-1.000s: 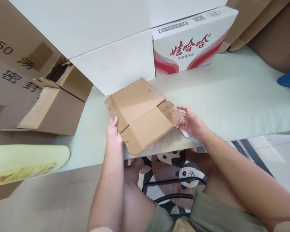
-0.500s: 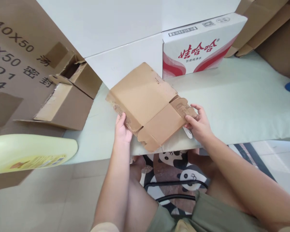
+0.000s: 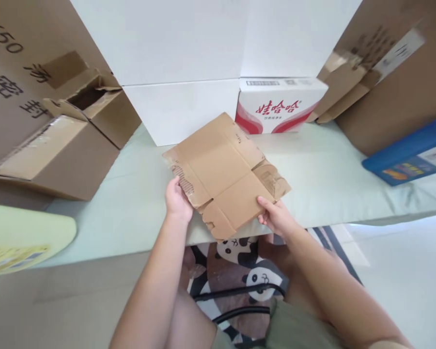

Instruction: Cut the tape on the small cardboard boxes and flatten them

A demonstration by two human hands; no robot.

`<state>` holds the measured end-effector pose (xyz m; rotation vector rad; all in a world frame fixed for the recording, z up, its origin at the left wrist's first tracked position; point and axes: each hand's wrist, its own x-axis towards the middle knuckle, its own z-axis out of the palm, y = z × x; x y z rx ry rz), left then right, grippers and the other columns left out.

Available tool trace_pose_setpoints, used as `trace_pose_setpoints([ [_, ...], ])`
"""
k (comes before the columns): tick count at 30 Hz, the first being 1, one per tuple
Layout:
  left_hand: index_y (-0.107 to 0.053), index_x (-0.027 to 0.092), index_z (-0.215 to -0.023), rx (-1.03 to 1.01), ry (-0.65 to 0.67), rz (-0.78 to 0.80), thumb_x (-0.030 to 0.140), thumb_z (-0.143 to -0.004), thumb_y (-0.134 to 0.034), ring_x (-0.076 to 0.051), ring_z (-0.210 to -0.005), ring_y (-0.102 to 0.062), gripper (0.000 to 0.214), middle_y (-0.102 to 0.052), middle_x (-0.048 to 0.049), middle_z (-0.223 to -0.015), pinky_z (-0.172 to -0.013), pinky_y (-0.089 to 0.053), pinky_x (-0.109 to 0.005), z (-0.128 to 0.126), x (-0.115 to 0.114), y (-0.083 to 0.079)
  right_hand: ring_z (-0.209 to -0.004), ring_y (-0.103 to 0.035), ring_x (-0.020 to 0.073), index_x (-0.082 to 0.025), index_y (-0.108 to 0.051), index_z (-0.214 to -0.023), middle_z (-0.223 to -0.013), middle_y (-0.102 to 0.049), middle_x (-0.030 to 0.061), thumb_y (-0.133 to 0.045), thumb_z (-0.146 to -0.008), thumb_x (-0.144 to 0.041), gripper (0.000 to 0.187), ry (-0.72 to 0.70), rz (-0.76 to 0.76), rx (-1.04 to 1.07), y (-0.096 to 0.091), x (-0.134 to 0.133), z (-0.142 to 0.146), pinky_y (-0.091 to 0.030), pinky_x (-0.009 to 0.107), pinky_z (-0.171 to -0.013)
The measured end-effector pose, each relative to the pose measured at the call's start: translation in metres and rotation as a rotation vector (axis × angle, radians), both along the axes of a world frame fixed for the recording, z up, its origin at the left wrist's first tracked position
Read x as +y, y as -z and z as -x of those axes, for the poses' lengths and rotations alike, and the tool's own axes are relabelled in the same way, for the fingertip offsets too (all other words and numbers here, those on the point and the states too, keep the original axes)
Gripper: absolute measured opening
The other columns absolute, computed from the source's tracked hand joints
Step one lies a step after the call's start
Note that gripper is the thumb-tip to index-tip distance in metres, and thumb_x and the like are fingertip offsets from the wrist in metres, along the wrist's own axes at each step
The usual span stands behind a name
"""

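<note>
A flattened brown cardboard box (image 3: 218,165) is held up at a slant between my two hands, over the pale green cloth surface. My left hand (image 3: 178,201) grips its torn left edge, thumb on top and the other fingers underneath. On the lower right edge, my right hand (image 3: 276,215) pinches the cardboard between thumb and fingers. Small slotted flaps stick out at the near corner and on the right side. Torn, ragged paper shows along the left edge and the upper right edge.
Behind the cardboard stand large white panels (image 3: 181,43) and a white-and-red carton (image 3: 276,109). Open brown boxes (image 3: 65,150) sit at left, near a pale yellow-green bottle (image 3: 29,237). A blue package (image 3: 414,152) lies at right. Below is a panda-print mat (image 3: 236,249).
My right hand has shifted from the right-hand flap to the lower right edge of the cardboard. My view has turned right, bringing more of the blue package into sight.
</note>
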<state>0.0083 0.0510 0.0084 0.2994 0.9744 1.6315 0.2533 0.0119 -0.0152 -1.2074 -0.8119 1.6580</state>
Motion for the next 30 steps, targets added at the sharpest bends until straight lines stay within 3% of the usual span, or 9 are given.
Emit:
trace_pose_setpoints([
  [3,-0.064,0.018,-0.094,-0.042,0.062,0.016,0.036,-0.077,-0.051,-0.018,-0.063,-0.068,0.028,-0.071,-0.0043,-0.079,-0.063,-0.055,-0.030,0.009,-0.006,-0.007,-0.028,-0.041,0.0069,-0.019,-0.059,-0.081,-0.048,-0.058,-0.0046,-0.083,-0.061,-0.050,0.044,0.135,-0.097,0.017,-0.010,0.002,-0.001,-0.033,0.018,-0.025],
  [5,-0.063,0.018,-0.094,-0.040,0.101,0.046,0.038,-0.077,-0.051,-0.016,-0.061,-0.067,0.028,-0.071,-0.0049,-0.080,-0.059,-0.054,-0.027,0.015,-0.010,-0.009,-0.027,-0.039,0.0057,-0.020,-0.058,-0.086,-0.051,-0.059,-0.0060,-0.083,-0.062,-0.047,0.044,0.212,-0.157,0.024,-0.018,0.001,-0.003,-0.034,0.018,-0.025],
  [10,-0.064,0.016,-0.095,0.016,0.177,0.029,0.046,-0.081,-0.054,-0.021,-0.082,-0.072,0.034,-0.072,-0.0126,-0.102,-0.067,-0.056,-0.029,0.020,-0.014,-0.005,-0.028,-0.039,0.0058,-0.021,-0.058,-0.086,-0.052,-0.058,-0.0067,-0.083,-0.065,-0.047,0.041,0.305,-0.154,0.032,-0.024,-0.020,-0.015,-0.032,0.019,-0.026],
  [15,-0.063,0.020,-0.112,0.011,0.567,-0.132,0.057,-0.065,-0.079,-0.031,-0.114,-0.065,0.061,-0.068,-0.0149,-0.121,-0.085,-0.057,-0.038,0.001,-0.022,-0.002,-0.034,-0.048,0.0114,-0.021,-0.057,-0.070,-0.044,-0.055,-0.0022,-0.079,-0.067,-0.058,0.043,0.189,-0.051,-0.036,-0.009,-0.053,-0.015,-0.041,0.024,-0.032],
  [16,-0.061,0.022,-0.114,0.023,0.579,-0.144,0.052,-0.063,-0.083,-0.032,-0.115,-0.064,0.063,-0.068,-0.0141,-0.120,-0.088,-0.056,-0.040,-0.004,-0.023,-0.002,-0.036,-0.050,0.0121,-0.020,-0.056,-0.067,-0.043,-0.055,-0.0009,-0.078,-0.066,-0.060,0.046,0.156,-0.037,-0.048,-0.007,-0.057,-0.013,-0.043,0.025,-0.035],
  [21,-0.058,0.022,-0.114,0.185,0.349,-0.073,0.025,-0.066,-0.083,-0.027,-0.107,-0.068,0.054,-0.072,-0.0091,-0.115,-0.095,-0.054,-0.041,-0.021,-0.022,-0.003,-0.043,-0.057,0.0140,-0.018,-0.061,-0.070,-0.048,-0.061,0.0023,-0.079,-0.061,-0.064,0.051,0.085,-0.012,-0.066,-0.010,-0.059,-0.011,-0.043,0.025,-0.040],
  [27,-0.058,0.023,-0.114,0.228,0.409,-0.069,0.026,-0.067,-0.082,-0.024,-0.103,-0.069,0.053,-0.072,-0.0078,-0.113,-0.092,-0.055,-0.038,-0.020,-0.020,-0.003,-0.048,-0.062,0.0169,-0.018,-0.063,-0.082,-0.057,-0.066,0.0044,-0.070,-0.069,-0.067,0.052,0.038,-0.013,-0.026,-0.022,-0.067,-0.045,-0.042,0.025,-0.039],
  [30,-0.058,0.023,-0.118,0.267,0.485,-0.056,0.028,-0.067,-0.083,-0.025,-0.102,-0.069,0.057,-0.072,-0.0082,-0.114,-0.089,-0.055,-0.037,-0.020,-0.021,-0.002,-0.046,-0.062,0.0158,-0.021,-0.062,-0.093,-0.067,-0.069,0.0019,-0.075,-0.070,-0.058,0.045,0.038,0.023,-0.132,-0.024,-0.076,-0.057,-0.041,0.024,-0.038],
])
